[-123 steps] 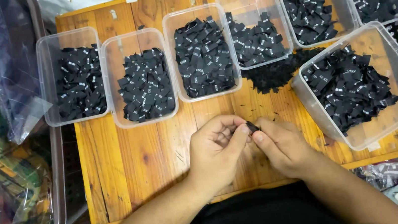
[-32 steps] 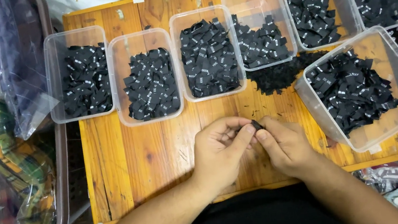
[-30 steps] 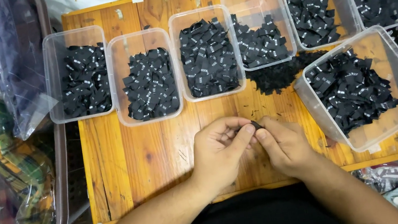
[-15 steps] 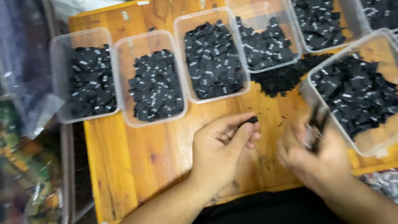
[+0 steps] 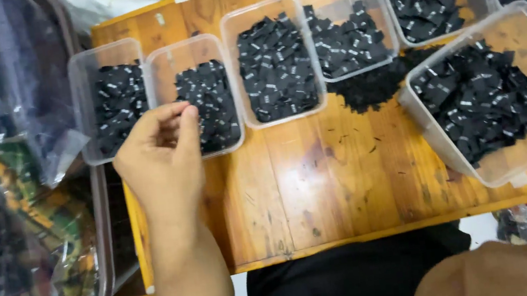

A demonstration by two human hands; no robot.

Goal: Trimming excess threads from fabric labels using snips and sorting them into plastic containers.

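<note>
Bags of plastic-wrapped cloth (image 5: 22, 198) sit left of our left hand (image 5: 161, 157). Its fingers are pinched together over the second tub (image 5: 200, 95) w/ black labels; can't tell if a label's held. Best to let go low, inside the rim. Big tub (image 5: 492, 100) lies far right; right hand (image 5: 506, 272) down near our body, grip unclear.

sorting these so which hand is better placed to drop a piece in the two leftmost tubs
Left. The left hand hovers at the leftmost clear plastic tubs of small black pieces, fingers pinched; the right hand lies low, away.
</note>
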